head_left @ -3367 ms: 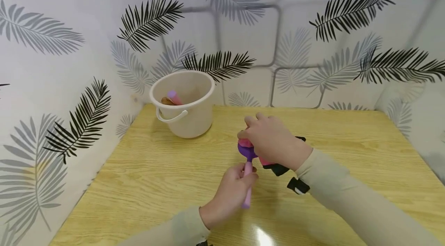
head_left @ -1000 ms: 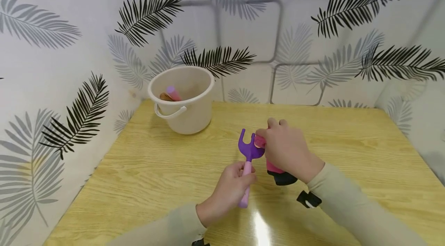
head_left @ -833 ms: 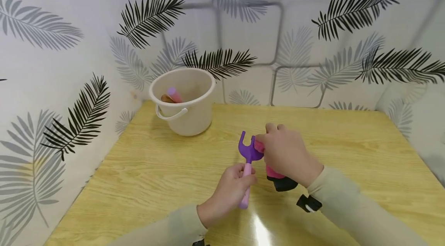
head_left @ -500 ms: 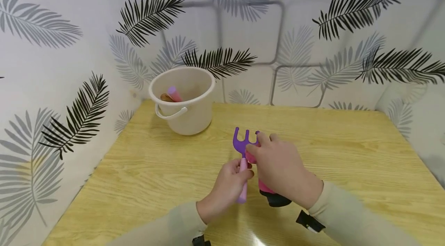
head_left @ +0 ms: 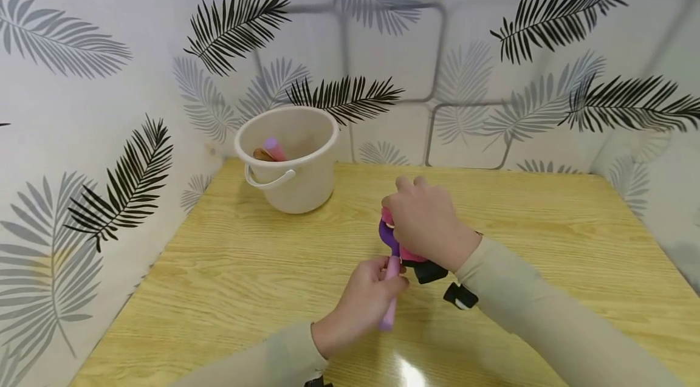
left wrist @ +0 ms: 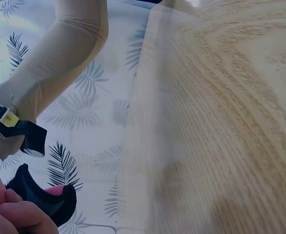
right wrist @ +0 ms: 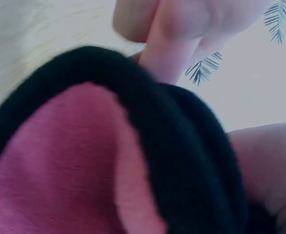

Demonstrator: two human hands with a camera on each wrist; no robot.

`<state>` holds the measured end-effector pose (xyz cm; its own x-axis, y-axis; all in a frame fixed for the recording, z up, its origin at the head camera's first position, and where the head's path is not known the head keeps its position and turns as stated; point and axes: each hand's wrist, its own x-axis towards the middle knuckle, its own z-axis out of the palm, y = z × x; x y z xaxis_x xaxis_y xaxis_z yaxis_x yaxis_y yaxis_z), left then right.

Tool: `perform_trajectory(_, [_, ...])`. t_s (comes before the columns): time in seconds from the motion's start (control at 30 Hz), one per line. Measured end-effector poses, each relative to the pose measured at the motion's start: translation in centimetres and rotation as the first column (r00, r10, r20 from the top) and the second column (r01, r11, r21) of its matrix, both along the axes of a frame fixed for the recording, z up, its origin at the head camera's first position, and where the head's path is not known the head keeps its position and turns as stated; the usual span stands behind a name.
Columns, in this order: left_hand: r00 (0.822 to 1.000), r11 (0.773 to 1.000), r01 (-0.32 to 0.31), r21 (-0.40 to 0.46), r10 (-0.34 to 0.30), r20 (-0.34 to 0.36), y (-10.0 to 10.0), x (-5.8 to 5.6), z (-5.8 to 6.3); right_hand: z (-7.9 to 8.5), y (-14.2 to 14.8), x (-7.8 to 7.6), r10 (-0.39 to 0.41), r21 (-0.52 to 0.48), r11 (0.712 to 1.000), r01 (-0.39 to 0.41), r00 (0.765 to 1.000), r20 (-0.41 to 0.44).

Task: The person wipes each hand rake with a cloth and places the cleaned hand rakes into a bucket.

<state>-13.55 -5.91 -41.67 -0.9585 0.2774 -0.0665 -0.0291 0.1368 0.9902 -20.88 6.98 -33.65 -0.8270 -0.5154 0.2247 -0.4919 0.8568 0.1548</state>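
Observation:
My left hand (head_left: 361,293) pinches the pink handle (head_left: 390,305) of a small toy garden fork between thumb and fingers, a little above the table. The fork's purple head (head_left: 387,235) is mostly covered, its tines out of sight. Over it, my right hand (head_left: 429,220) grips a pink cloth with black edging (head_left: 429,271), pressing a fold of it round the head. In the right wrist view, the pink cloth (right wrist: 74,156) and its thick black border fill the foreground. The left wrist view catches the fingers (left wrist: 26,217) of my left hand beside the black edge of the cloth.
A cream bucket (head_left: 306,189) with a white handle stands at the back left of the wooden table (head_left: 246,277). Inside it lie a pink rod with a lilac end (head_left: 275,149) and something brown (head_left: 262,155). Leaf-patterned sheeting (head_left: 470,71) rises behind the table.
My right hand has moved away from me with the cloth, back over the fork's head, hiding tines that showed half a second ago. The left hand keeps its grip, with the fork slightly turned.

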Motion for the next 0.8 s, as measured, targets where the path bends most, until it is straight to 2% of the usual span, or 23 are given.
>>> perform_trajectory(0.13, [1.0, 1.0, -0.013, -0.013, 0.013, 0.002, -0.3, -0.3, -0.3, 0.1, -0.2, 0.8, 0.025, 0.061, 0.998, -0.027, 0.999, 0.037])
perform_trajectory(0.3, [1.0, 1.0, -0.012, -0.025, 0.012, 0.003, -0.5, -0.7, -0.8, -0.1, -0.4, 1.8, 0.107, 0.079, 0.991, -0.107, 0.994, 0.004])
perform_trajectory(0.43, [1.0, 1.0, 0.01, 0.002, -0.01, 0.02, -0.4, -0.4, -0.8, 0.1, -0.2, 0.8, 0.045, 0.058, 0.997, -0.048, 0.998, 0.048])
perform_trajectory(0.6, [0.999, 1.0, -0.013, -0.001, 0.013, 0.044, -0.2, 0.0, -0.5, 0.4, 0.5, -1.0, -0.031, 0.057, 0.998, 0.027, 0.997, 0.07])
perform_trajectory(0.7, [0.999, 1.0, -0.021, -0.009, 0.021, 0.045, -0.2, 0.0, -0.5, 0.5, 0.5, -1.1, -0.03, 0.088, 0.996, 0.022, 0.995, 0.094])
perform_trajectory(0.8, [0.999, 1.0, -0.02, -0.017, 0.021, 0.029, -0.3, 0.0, -0.6, 0.6, 0.4, -0.4, -0.002, 0.112, 0.994, -0.009, 0.995, 0.101])
